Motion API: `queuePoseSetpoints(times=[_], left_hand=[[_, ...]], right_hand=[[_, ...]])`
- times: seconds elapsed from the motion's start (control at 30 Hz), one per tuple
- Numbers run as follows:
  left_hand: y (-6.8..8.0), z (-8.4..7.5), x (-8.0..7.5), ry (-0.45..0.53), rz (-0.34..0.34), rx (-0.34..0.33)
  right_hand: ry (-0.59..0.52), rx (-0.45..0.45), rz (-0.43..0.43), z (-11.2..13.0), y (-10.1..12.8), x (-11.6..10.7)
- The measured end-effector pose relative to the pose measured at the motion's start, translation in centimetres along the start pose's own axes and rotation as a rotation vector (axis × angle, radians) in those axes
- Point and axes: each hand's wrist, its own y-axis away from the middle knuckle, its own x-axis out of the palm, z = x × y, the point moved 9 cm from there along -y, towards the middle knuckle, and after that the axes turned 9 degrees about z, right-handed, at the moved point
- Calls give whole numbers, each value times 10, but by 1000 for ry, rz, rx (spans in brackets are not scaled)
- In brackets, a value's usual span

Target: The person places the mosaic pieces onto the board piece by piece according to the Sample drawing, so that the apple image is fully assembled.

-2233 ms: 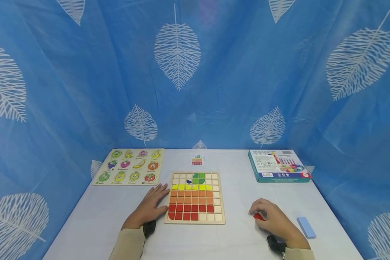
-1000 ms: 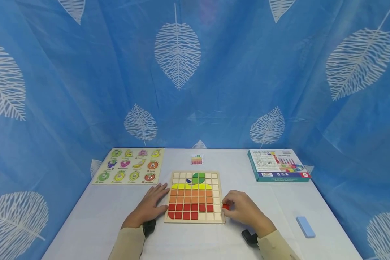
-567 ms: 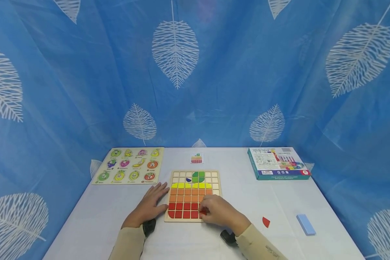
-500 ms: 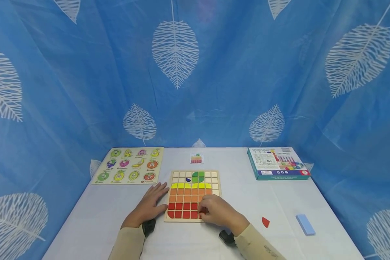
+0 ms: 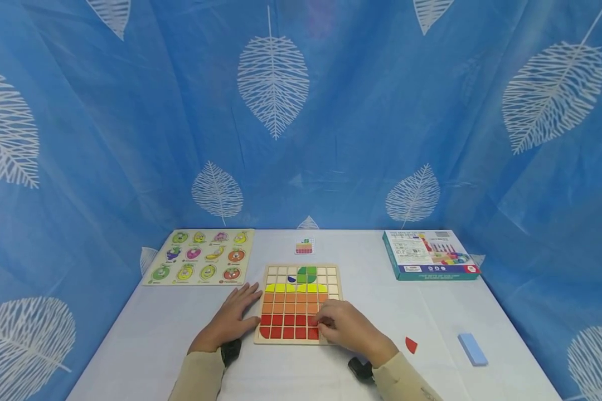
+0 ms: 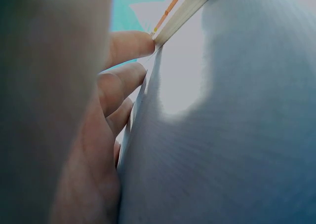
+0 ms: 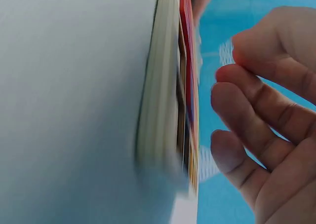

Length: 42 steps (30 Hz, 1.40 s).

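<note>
A wooden grid board (image 5: 344,338) lies at the table's middle, filled with green, yellow, orange and red tiles. Flat beside its left edge rests my left hand (image 5: 229,318), fingers spread, with index finger and thumb against the frame; the left wrist view shows fingertips (image 6: 143,44) touching the rim. Over the board's lower right my right hand (image 5: 351,327) hovers with loosely curled fingers, just right of a red square tile (image 5: 312,333) in the bottom row. In the right wrist view nothing shows between its fingers (image 7: 232,103). The hand hides the cells beneath it.
A red quarter-round piece (image 5: 411,345) and a blue block (image 5: 472,350) lie to the right. Behind the board stands a small pattern card (image 5: 305,246). A fruit puzzle board (image 5: 199,257) lies back left, a boxed set (image 5: 430,255) back right.
My right hand carried a red tile leftward from the table's right side to the board's bottom row, let go of it there, then drew slightly right. My left hand has stayed still.
</note>
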Motion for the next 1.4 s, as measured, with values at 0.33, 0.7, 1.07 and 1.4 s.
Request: queuePoseSetpoints(times=[0.33,0.7,1.07,1.4], left_hand=[[-1,-1,-1,2,5,-4],[-1,2,3,-2,13,-2],[-3,2,-1,-14,18,-3],[-2,5,3,4,19,-1]], right_hand=[[43,104,-200,-50,57,-43],[89,374,-267,-94,122,-80],[-12,649,-88,-119,172,-87],[-138,472,62,-105,171,-70]])
